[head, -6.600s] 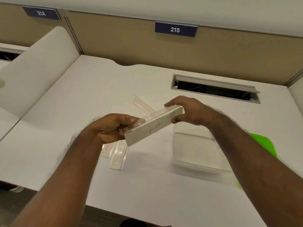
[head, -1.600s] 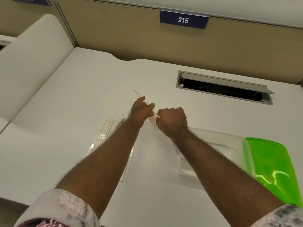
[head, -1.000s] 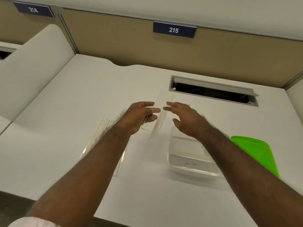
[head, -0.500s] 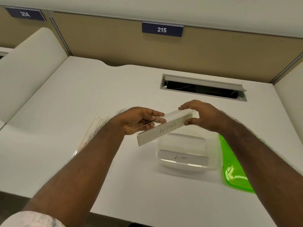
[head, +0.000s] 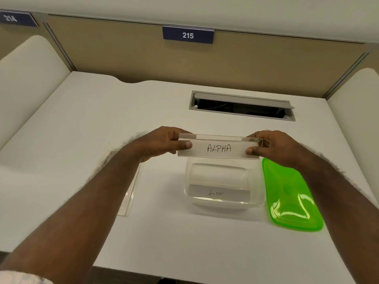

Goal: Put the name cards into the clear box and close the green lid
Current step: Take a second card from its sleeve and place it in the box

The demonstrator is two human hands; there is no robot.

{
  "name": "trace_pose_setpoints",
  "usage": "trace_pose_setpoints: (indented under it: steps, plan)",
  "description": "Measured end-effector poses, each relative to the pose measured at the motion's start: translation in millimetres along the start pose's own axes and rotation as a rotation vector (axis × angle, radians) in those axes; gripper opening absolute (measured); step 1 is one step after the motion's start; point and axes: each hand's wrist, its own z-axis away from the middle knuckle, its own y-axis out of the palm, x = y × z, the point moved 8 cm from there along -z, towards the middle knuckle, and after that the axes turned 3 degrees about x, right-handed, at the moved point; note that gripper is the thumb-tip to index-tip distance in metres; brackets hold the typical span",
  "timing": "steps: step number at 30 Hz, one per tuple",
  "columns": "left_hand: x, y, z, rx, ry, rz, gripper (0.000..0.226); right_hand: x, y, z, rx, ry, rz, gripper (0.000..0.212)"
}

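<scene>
- Head view: my left hand point(head: 159, 143) pinches the left end of the ALPHA card point(head: 218, 148), thumb on its front face and fingers behind.
- My right hand point(head: 272, 147) pinches the right end the same way, so both hands are closed on the one card.
- I hold the card level, lettering facing me, in the air above the far edge of the box point(head: 223, 201).
- The box sits open on the desk point(head: 82, 124), with the LION card point(head: 219, 193) lying inside along its near wall.
- The lid point(head: 289, 193) lies flat on the desk just right of the box, off it.
- More cards point(head: 131, 193) lie on the desk left of the box, partly hidden under my left forearm.
</scene>
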Motion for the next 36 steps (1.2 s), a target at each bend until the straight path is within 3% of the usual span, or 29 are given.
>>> trace_pose_setpoints:
  steps: [6,15,26,36]
  plan:
    - [-7.2,7.5,-19.9,-0.184,0.083,-0.407,0.037,-28.2,-0.1,3.8,-0.017,0.073,0.111,0.032]
    - [-4.6,23.3,-33.9,-0.231,0.051,-0.711,0.036,-55.1,7.0,6.2,-0.078,0.186,0.243,0.049]
    - [16.0,65.1,-50.1,-0.184,0.036,-1.324,0.040,-52.9,50.4,6.9,-0.120,0.144,0.768,0.046]
    - [22.5,101.7,-60.8,-0.063,0.012,-1.604,0.006,-61.3,89.2,-3.8,-0.007,0.144,1.076,0.037]
